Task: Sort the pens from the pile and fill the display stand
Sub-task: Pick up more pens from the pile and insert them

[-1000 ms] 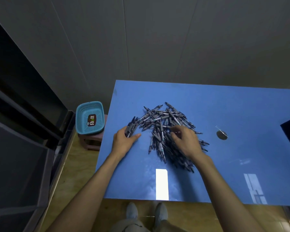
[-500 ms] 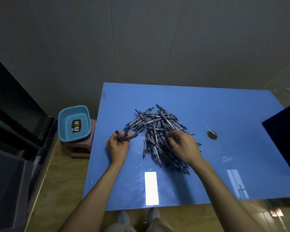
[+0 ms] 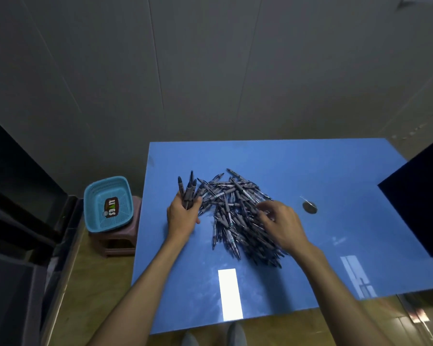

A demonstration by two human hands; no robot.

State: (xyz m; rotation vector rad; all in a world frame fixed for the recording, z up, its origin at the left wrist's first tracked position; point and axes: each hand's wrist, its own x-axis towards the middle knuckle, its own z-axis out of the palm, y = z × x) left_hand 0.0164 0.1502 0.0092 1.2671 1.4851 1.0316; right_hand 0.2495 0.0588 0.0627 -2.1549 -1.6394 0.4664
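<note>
Left hand (image 3: 183,216) grips a small bundle of pens (image 3: 188,189), fingers curled round their lower ends so that the tips fan upward and away over the desk (image 3: 298,166), just at the left edge of the pile (image 3: 238,211). Right hand (image 3: 281,223) lies on the right side of the pile with its fingers bent down among the pens; whether it has pinched one or is only raking through them I cannot tell, since the fingertips are hidden in the heap. The step in hand looks like gathering: pens are being picked out of the heap and collected, aligned, in the left fist, with most of the pile not yet sorted. The next move probably calls for the right hand to draw out one pen lying free on top, turn it to match the bundle's direction, and pass it across. The pens lie crossed and tangled, so pulling one may drag or scatter its neighbours toward the near edge. A dark box-like thing (image 3: 420,208) juts in at the far right of the desk; it may be the display stand, but too little shows to say. A small round dark object (image 3: 309,207) sits on the desk just right of the pile, near the right hand's reach. Off the desk's left edge, a teal basket (image 3: 108,203) rests on a low stool (image 3: 118,242).
</note>
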